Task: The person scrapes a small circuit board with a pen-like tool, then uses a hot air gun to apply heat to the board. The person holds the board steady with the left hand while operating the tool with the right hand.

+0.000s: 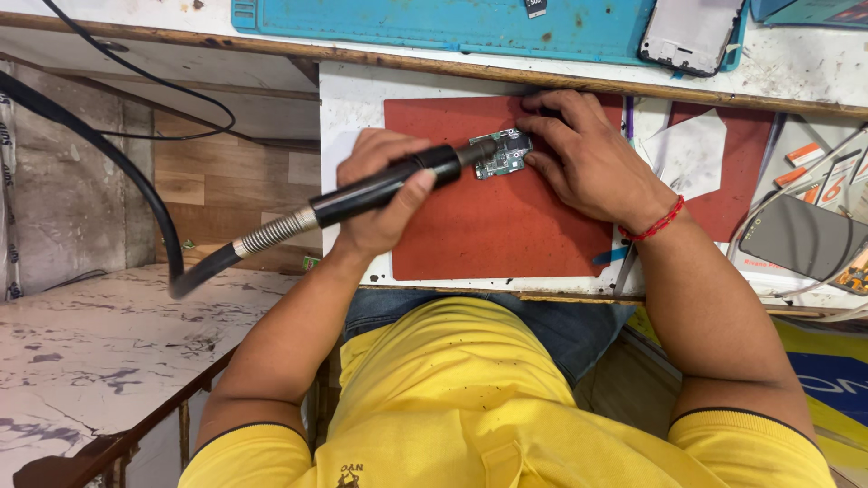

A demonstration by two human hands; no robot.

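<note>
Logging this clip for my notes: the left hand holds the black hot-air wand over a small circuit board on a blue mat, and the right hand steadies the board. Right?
Not quite: in the head view the mat under the circuit board is red, not blue. The left hand does hold the black wand, and the right hand steadies the board.

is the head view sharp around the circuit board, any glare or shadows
Head view: the circuit board on the red mat is fairly sharp; light is soft and even, with no strong glare; both hands, left gripping the black hot-air handpiece, right, cast only faint shadows.
</note>
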